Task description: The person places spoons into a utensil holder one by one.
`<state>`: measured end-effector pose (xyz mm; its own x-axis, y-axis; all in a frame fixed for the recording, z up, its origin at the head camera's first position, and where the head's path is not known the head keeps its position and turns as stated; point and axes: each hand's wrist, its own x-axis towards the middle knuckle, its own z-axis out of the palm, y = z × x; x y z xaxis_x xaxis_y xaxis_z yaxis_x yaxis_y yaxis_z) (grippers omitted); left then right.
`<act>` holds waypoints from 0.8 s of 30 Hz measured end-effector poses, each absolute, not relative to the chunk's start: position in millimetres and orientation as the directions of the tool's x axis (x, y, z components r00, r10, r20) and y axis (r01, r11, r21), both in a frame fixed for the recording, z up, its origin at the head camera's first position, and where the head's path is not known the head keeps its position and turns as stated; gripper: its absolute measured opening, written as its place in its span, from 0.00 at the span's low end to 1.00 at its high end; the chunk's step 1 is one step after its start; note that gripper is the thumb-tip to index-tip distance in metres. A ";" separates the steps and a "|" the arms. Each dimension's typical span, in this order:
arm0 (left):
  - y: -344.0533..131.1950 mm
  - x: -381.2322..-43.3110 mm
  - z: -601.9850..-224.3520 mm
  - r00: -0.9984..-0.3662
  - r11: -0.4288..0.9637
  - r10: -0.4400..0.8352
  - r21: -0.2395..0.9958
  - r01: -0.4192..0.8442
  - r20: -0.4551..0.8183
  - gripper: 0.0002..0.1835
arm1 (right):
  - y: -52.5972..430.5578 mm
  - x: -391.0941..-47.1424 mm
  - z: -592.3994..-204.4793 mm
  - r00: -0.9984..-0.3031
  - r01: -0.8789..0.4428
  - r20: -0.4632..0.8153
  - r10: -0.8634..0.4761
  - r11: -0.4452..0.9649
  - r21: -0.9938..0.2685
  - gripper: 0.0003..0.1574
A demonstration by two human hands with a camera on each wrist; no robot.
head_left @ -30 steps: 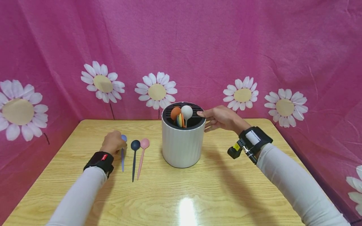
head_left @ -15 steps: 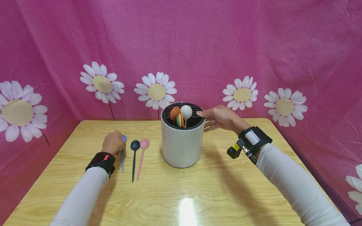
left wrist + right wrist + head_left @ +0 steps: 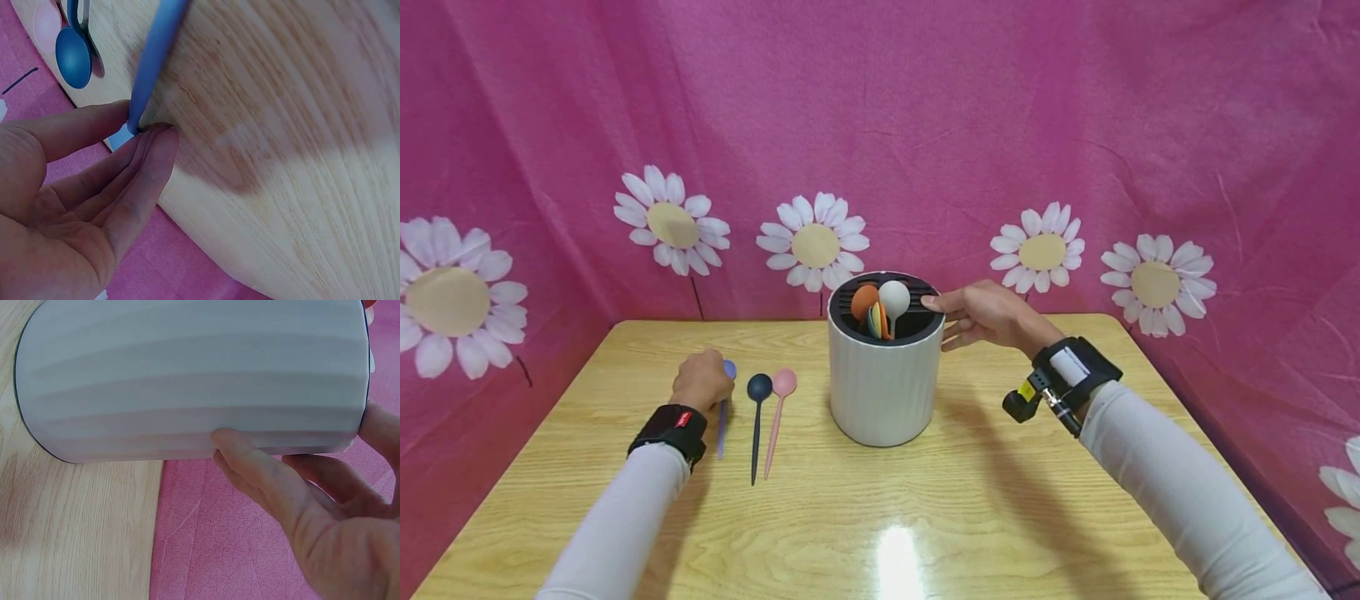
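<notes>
My left hand (image 3: 702, 379) is at the left of the table and pinches a lavender-blue spoon (image 3: 156, 56) between thumb and fingertips, just below its bowl. In the head view the hand partly hides this spoon. Beside it lie a dark navy spoon (image 3: 760, 387) and a pink spoon (image 3: 784, 382), handles toward me. A white ribbed utensil holder (image 3: 883, 396) with a black slotted top stands upright at mid-table. Its right side is held by my right hand (image 3: 988, 315), thumb on the rim and fingers against the wall (image 3: 187, 394).
An orange spoon (image 3: 865, 300), a white spoon (image 3: 895, 296) and several colourful utensils seen edge-on (image 3: 878, 321) stand in the holder. The wooden table (image 3: 820, 533) ends at a pink curtain (image 3: 925, 125) printed with white daisies.
My left hand has shifted slightly to the right, and the lavender-blue spoon's handle end has swung a little leftward. The right hand and the utensil holder stay in place.
</notes>
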<state>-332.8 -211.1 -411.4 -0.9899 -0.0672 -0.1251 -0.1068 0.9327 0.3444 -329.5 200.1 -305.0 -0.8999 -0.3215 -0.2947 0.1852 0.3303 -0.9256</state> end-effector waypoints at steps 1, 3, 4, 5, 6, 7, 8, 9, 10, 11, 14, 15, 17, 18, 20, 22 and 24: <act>-211.2 -332.8 -411.4 -0.991 0.935 -0.064 0.339 -0.102 -0.121 0.04 | 200.2 -329.5 -305.1 -0.900 0.185 -0.295 -0.322 0.331 -0.925 0.30; -211.1 -332.5 -411.1 -0.992 0.940 -0.053 0.329 -0.088 -0.112 0.03 | 200.3 -329.5 -305.3 -0.899 0.182 -0.293 -0.325 0.330 -0.926 0.31; -211.0 -332.5 -411.0 -0.993 0.943 -0.049 0.324 -0.081 -0.106 0.03 | 200.2 -329.7 -305.7 -0.899 0.180 -0.291 -0.327 0.331 -0.926 0.31; -211.2 -332.4 -410.9 -0.994 0.945 -0.042 0.319 -0.073 -0.103 0.05 | 200.2 -329.6 -305.7 -0.900 0.179 -0.290 -0.327 0.330 -0.927 0.31; -211.2 -332.1 -410.7 -0.994 0.947 -0.039 0.315 -0.069 -0.101 0.06 | 200.1 -329.4 -305.8 -0.900 0.177 -0.289 -0.327 0.331 -0.927 0.31; -211.3 -332.0 -410.5 -0.994 0.948 -0.037 0.311 -0.067 -0.101 0.07 | 200.1 -329.5 -306.0 -0.900 0.175 -0.288 -0.328 0.332 -0.927 0.31; -211.1 -331.8 -410.5 -0.994 0.950 -0.037 0.305 -0.067 -0.102 0.08 | 200.0 -329.3 -306.1 -0.900 0.176 -0.288 -0.327 0.331 -0.927 0.31; -211.2 -331.3 -410.0 -0.994 0.951 -0.039 0.300 -0.068 -0.103 0.09 | 199.9 -329.2 -306.1 -0.900 0.176 -0.288 -0.327 0.331 -0.927 0.31; -211.0 -331.1 -409.9 -0.993 0.952 -0.042 0.299 -0.072 -0.107 0.10 | 199.9 -329.1 -306.2 -0.900 0.177 -0.288 -0.326 0.330 -0.927 0.31; -211.0 -330.6 -409.3 -0.993 0.952 -0.043 0.297 -0.075 -0.111 0.10 | 199.9 -328.9 -306.2 -0.900 0.177 -0.288 -0.326 0.330 -0.927 0.32; -210.9 -330.2 -409.3 -0.991 0.952 -0.052 0.294 -0.087 -0.125 0.11 | 199.6 -328.4 -306.1 -0.901 0.178 -0.288 -0.326 0.327 -0.928 0.32; -211.2 -329.9 -409.0 -0.991 0.952 -0.051 0.294 -0.087 -0.127 0.11 | 199.5 -328.3 -306.0 -0.901 0.179 -0.288 -0.325 0.326 -0.928 0.32; -211.6 -330.1 -409.1 -0.990 0.951 -0.055 0.294 -0.092 -0.133 0.11 | 199.3 -327.8 -305.7 -0.901 0.180 -0.288 -0.324 0.323 -0.929 0.31; -211.7 -330.2 -409.3 -0.989 0.951 -0.059 0.294 -0.096 -0.135 0.12 | 199.3 -327.5 -305.4 -0.902 0.182 -0.288 -0.323 0.321 -0.929 0.31; -211.6 -330.4 -408.7 -0.989 0.951 -0.064 0.293 -0.101 -0.134 0.12 | 199.3 -326.9 -304.8 -0.903 0.184 -0.289 -0.319 0.319 -0.929 0.31; -211.2 -330.6 -408.3 -0.988 0.949 -0.070 0.296 -0.108 -0.137 0.11 | 199.4 -326.5 -304.2 -0.904 0.184 -0.288 -0.316 0.320 -0.929 0.30; -210.8 -331.1 -407.9 -0.988 0.948 -0.071 0.298 -0.110 -0.138 0.10 | 199.5 -326.6 -304.1 -0.904 0.179 -0.286 -0.319 0.324 -0.929 0.31</act>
<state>-331.1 -210.8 -407.9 -0.9878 -0.0708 -0.1384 -0.1097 0.9483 0.2978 -326.6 199.5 -304.1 -0.9037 -0.3190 -0.2857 0.1792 0.3243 -0.9288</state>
